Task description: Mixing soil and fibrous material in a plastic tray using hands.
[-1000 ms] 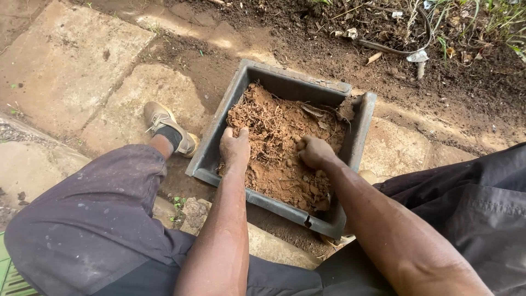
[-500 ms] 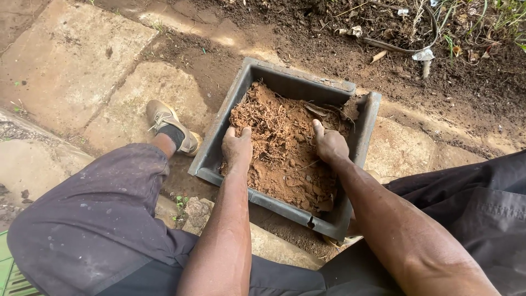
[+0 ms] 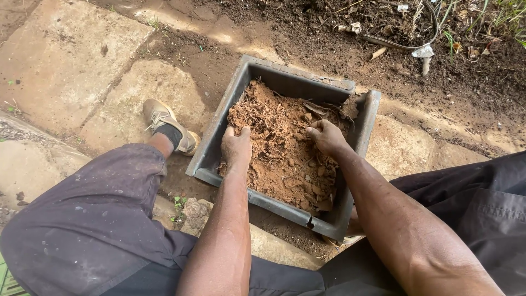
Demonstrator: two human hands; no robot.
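On the far left lie pale paving slabs (image 3: pixel 71 60), then a tan shoe (image 3: pixel 167 125) planted just beside the grey square tub (image 3: pixel 219 134). The tub sits between the person's knees, heaped with reddish soil (image 3: pixel 279 159) that looks loosened but remains clumpy and root-tangled. The left hand (image 3: pixel 236 147) rests curled on the soil at the near-left wall, gripping nothing I can make out. The right hand (image 3: pixel 327 135) lies fingers bent, on the mound's middle; a second ago it sat lower, digging in.
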